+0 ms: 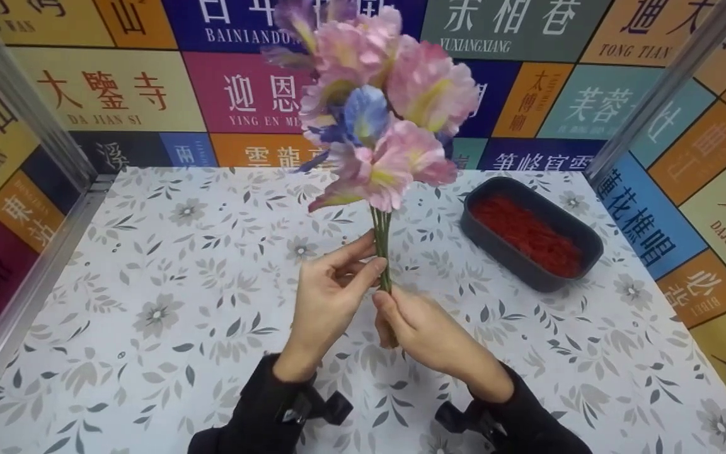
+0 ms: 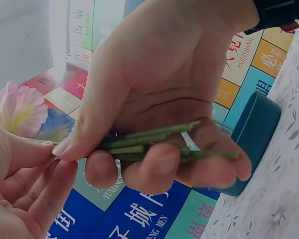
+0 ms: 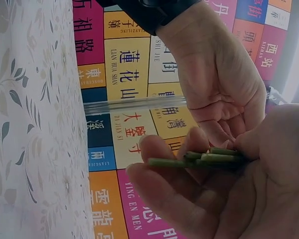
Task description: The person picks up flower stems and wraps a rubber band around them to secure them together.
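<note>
A bouquet of artificial flowers (image 1: 388, 148), pink and blue with yellow throats, stands upright in front of me on green stems (image 1: 382, 243). My left hand (image 1: 334, 287) pinches the stems below the blossoms between thumb and fingers. Just beneath it, my right hand (image 1: 426, 325) grips the lower stems, thumb across them and fingers wrapped round. In the left wrist view, cut stem ends (image 2: 189, 154) of uneven length stick out along the right hand's curled fingers (image 2: 159, 167). The right wrist view shows the same stem ends (image 3: 169, 163) from the other side.
A dark grey oblong tub (image 1: 530, 277) holding red shredded filler (image 1: 520, 230) stands at the back right of the table. A leaf-patterned white cloth (image 1: 167, 372) covers the table. Panels with printed signs (image 1: 120, 91) and metal posts (image 1: 48, 82) enclose the back and sides.
</note>
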Action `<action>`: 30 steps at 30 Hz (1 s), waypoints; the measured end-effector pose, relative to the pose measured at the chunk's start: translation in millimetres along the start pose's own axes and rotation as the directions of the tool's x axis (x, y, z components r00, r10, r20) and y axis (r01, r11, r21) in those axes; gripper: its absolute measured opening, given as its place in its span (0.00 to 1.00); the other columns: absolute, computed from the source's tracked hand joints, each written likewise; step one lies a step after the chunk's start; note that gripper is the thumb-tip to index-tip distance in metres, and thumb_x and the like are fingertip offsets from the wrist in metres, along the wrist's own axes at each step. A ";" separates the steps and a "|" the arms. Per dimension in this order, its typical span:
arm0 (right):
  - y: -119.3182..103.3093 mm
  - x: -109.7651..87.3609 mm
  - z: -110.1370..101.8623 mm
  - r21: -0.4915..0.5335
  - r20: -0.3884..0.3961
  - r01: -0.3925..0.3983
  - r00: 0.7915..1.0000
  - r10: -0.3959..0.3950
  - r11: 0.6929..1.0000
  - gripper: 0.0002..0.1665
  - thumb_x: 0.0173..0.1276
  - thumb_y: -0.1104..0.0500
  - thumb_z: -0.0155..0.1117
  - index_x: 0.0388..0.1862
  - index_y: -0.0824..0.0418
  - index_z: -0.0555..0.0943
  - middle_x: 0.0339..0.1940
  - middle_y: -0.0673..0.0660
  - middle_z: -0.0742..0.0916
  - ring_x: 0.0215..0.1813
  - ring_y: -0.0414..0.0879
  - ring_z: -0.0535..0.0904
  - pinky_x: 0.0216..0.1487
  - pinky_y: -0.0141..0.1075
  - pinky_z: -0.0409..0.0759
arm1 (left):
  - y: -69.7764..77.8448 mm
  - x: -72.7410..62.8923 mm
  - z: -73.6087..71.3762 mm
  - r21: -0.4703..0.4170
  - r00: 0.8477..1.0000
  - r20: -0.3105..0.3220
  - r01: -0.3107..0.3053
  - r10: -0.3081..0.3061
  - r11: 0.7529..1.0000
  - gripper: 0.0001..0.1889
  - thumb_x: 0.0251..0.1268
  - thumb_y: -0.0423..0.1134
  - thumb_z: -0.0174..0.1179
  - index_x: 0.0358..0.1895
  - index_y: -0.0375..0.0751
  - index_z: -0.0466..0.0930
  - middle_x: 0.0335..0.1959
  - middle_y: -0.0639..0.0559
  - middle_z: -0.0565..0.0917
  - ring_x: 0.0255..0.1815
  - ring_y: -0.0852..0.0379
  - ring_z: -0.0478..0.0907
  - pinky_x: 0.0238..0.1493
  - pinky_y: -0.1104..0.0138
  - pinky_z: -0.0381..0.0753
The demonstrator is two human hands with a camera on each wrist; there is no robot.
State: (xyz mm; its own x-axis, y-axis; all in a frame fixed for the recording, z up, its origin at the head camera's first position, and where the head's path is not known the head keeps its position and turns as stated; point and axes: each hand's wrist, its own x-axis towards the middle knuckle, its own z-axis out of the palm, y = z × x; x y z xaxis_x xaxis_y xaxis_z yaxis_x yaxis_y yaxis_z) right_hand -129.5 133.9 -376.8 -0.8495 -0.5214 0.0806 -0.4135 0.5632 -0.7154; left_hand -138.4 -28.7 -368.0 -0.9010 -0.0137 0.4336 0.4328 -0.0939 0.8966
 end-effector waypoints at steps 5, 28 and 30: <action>2.7 1.5 1.4 -0.042 -0.002 0.010 1.000 -0.010 0.999 0.21 0.84 0.48 0.40 0.35 0.53 0.77 0.24 0.48 0.80 0.25 0.37 0.74 0.30 0.32 0.76 | -4.9 0.8 0.4 0.061 1.000 0.004 -0.009 0.008 0.998 0.17 0.64 0.33 0.67 0.55 0.35 0.84 0.46 0.44 0.90 0.33 0.54 0.88 0.34 0.63 0.89; 16.7 5.8 6.3 -0.113 0.062 -0.013 0.998 0.020 0.994 0.28 0.83 0.44 0.39 0.65 0.60 0.76 0.44 0.56 0.87 0.49 0.50 0.85 0.51 0.48 0.83 | -13.3 4.6 -2.3 0.240 0.998 0.053 0.024 -0.038 0.971 0.18 0.61 0.32 0.68 0.55 0.33 0.83 0.41 0.43 0.91 0.30 0.56 0.88 0.34 0.68 0.88; 18.8 7.9 7.7 -0.138 0.070 -0.013 0.997 0.023 0.990 0.27 0.83 0.44 0.39 0.60 0.59 0.78 0.38 0.54 0.86 0.44 0.49 0.85 0.46 0.46 0.83 | -15.8 4.9 -2.8 0.246 0.997 0.055 0.040 -0.055 0.969 0.18 0.61 0.32 0.68 0.55 0.32 0.83 0.41 0.42 0.91 0.30 0.55 0.88 0.32 0.68 0.88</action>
State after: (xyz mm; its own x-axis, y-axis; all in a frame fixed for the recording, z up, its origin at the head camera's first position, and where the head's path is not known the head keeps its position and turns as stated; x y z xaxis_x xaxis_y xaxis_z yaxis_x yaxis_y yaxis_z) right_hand -141.5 135.5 -394.9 -0.8337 -0.5519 0.0156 -0.4437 0.6528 -0.6141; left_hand -149.7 -30.1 -380.3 -0.9205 0.0462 0.3880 0.3904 0.1530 0.9079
